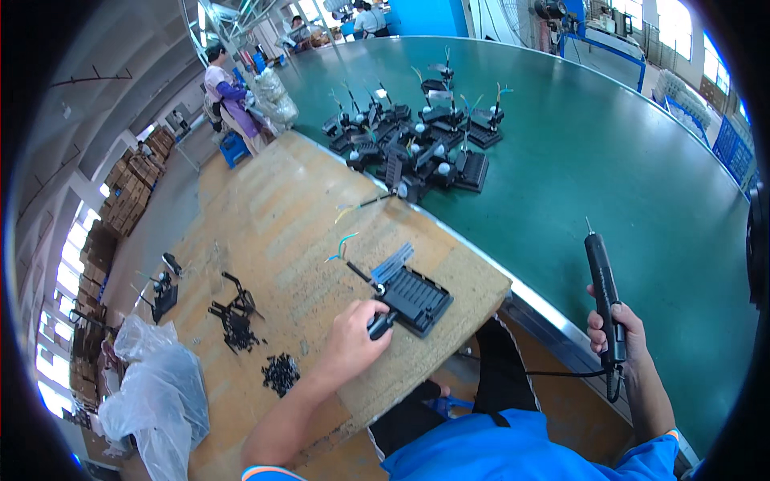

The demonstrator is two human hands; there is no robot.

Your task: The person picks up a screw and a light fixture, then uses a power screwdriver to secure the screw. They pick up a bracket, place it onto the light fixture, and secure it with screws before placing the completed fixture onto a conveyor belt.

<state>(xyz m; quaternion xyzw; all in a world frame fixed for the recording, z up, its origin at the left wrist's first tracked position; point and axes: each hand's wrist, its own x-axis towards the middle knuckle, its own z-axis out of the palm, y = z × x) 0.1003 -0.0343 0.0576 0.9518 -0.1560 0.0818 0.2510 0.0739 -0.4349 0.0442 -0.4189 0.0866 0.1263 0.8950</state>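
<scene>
Near the wooden table's corner lies a black finned floodlight housing [419, 297], with a short cable ending in bare coloured wires. My left hand [357, 337] is closed around a small rounded black part [382, 324] at the housing's near left edge; whether the two are joined is hidden by my fingers. On the right, my right hand [622, 333] grips a black electric screwdriver [601, 268] with its bit pointing up and away. The screwdriver is held over the green surface, apart from the housing, and its cord trails from the lower end.
Several black floodlights [417, 144] with white domes are piled on the green conveyor belt [561, 160]. On the wooden table [281, 192] lie black brackets [237, 317], small black parts [281, 373] and a clear plastic bag [160, 393]. A person [233, 96] stands at the far left.
</scene>
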